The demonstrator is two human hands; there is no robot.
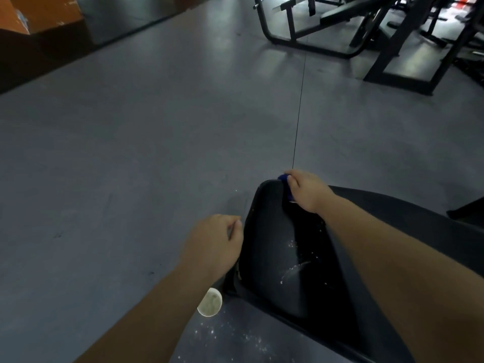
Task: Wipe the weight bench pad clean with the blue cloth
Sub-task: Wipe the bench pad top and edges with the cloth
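1. While the right hand (306, 191) grips the blue cloth (285, 187) at the twelve o'clock end of the bench pad (269, 231), white specks (296, 268) lie toward six.
2. The left hand (217, 239), loose and empty, is at nine.
3. Wiping fast could fling specks onto the floor (131, 153).

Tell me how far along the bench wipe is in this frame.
Done: the far part of the bench pad looks speck-free, though it is dark. In hand: the right hand holds the blue cloth on the pad's far end; the left hand hangs beside the pad's edge. To do: white specks and a smear on the pad's middle.
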